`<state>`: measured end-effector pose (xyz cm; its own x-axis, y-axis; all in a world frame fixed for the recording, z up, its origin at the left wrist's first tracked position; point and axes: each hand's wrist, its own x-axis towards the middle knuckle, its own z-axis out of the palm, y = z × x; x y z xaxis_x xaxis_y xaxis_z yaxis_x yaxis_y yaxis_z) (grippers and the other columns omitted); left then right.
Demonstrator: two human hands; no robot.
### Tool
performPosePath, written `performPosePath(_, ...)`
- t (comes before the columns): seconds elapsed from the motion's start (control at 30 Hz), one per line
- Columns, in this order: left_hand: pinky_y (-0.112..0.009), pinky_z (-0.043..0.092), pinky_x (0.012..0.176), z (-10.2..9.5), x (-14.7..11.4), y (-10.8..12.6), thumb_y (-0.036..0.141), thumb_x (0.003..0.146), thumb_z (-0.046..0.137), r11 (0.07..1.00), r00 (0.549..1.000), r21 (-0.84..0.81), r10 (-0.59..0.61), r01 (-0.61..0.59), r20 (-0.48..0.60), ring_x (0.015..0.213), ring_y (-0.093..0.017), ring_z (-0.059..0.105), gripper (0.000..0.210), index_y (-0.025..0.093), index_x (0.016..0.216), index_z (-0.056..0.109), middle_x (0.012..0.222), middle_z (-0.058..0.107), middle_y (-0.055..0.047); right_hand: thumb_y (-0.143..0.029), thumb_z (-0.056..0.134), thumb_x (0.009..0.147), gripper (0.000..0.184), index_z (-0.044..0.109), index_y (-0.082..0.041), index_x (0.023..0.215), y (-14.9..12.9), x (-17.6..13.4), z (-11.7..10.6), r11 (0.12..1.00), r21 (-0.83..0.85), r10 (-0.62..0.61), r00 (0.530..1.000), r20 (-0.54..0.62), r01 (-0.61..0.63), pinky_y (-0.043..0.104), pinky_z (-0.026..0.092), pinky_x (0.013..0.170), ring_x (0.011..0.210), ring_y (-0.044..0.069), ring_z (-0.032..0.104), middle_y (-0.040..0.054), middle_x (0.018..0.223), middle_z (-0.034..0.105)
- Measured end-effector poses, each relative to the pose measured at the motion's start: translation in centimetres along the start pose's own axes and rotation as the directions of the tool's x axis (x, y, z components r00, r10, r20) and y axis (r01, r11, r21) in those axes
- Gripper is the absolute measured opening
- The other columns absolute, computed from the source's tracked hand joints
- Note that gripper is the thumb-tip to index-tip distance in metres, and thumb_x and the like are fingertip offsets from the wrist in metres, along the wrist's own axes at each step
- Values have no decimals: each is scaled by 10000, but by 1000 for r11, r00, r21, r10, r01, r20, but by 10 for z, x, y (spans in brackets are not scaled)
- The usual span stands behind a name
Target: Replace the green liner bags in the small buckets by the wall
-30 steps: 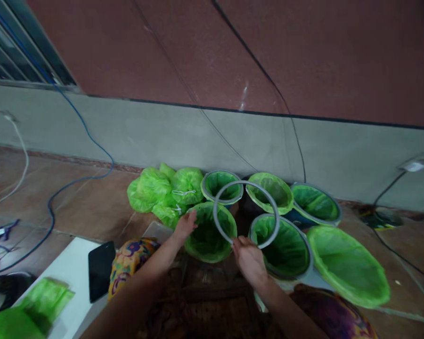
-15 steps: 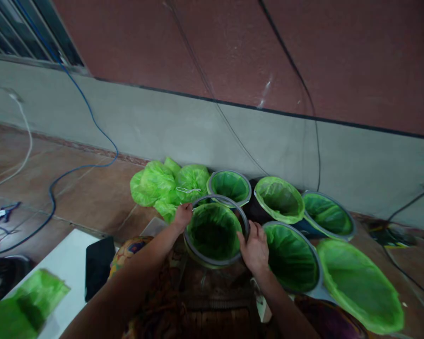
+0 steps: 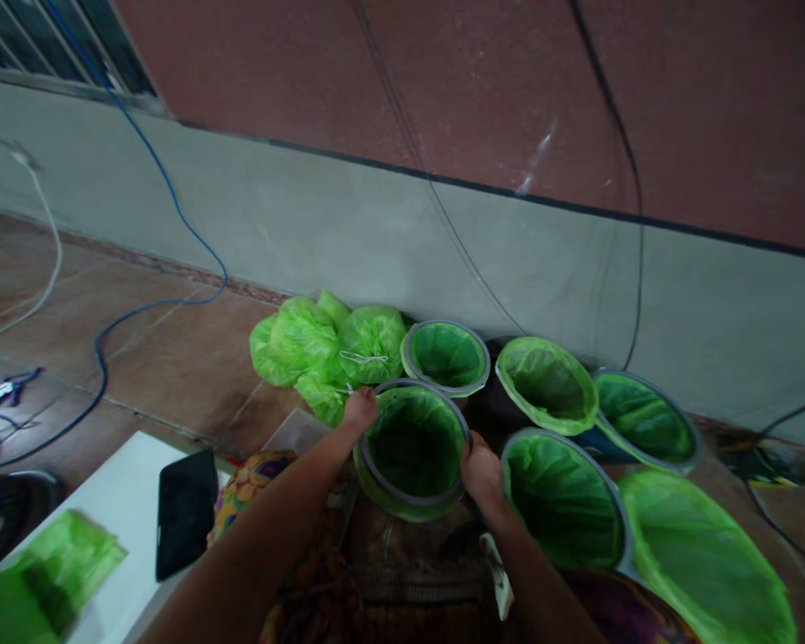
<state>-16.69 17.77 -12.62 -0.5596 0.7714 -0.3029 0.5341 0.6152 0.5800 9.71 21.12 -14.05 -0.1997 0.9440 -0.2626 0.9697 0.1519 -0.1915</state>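
Note:
A grey rim ring [image 3: 412, 384] lies on the mouth of a bin lined with a green plastic bag [image 3: 416, 443]. My left hand [image 3: 360, 410] is closed on the ring's left edge. On the opposite side, my right hand [image 3: 483, 470] has its fingers wrapped round the ring's right edge. Some of the bag hangs outside below the ring at the front. Just right of my right hand stands another green-lined bin [image 3: 563, 501] with a grey rim. The bin's lower body is mostly hidden.
Beyond are more lined bins [image 3: 446, 358], [image 3: 546, 385] along the wall, and a large lined one [image 3: 711, 555] at right. Filled green bags [image 3: 301, 340] lie at left. A white table [image 3: 121, 474] holds a black tablet-like device [image 3: 186, 514]. A blue cable [image 3: 100, 358] crosses the floor.
The ring, tilted up at its back edge before, now sits lower and flatter on the bin's mouth. My right hand's fingers have closed from spread to gripping the edge. The view has shifted slightly.

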Motion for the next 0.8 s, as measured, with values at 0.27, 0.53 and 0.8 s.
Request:
performPosePath(0.27,-326,499,774,1,-21,-3,188,952,359,932,993,359,5,-46,114,919,-251,689,306,93,1088,616,975,703,-175,-251,275,983,403,514,-152,1292,1,-8,1,992,-129,15,1000,-3,-16,296,485,730,906,219,700,141,1079,698)
performPosePath(0.53,-340,508,817,-2,-31,4,110,905,406,877,989,472,28,-93,144,988,-283,670,275,69,1065,627,991,698,-188,-235,250,992,368,541,-174,1208,0,-6,-2,989,-147,12,998,57,-4,305,481,728,931,228,691,132,1048,692)
performPosePath(0.8,-362,525,840,-4,-28,8,99,894,407,853,982,510,13,-108,186,1032,-302,663,312,51,1085,650,1053,691,-204,-251,264,996,345,548,-186,1180,-2,-2,1,991,-132,21,999,38,-16,329,474,730,940,255,679,119,1024,693)
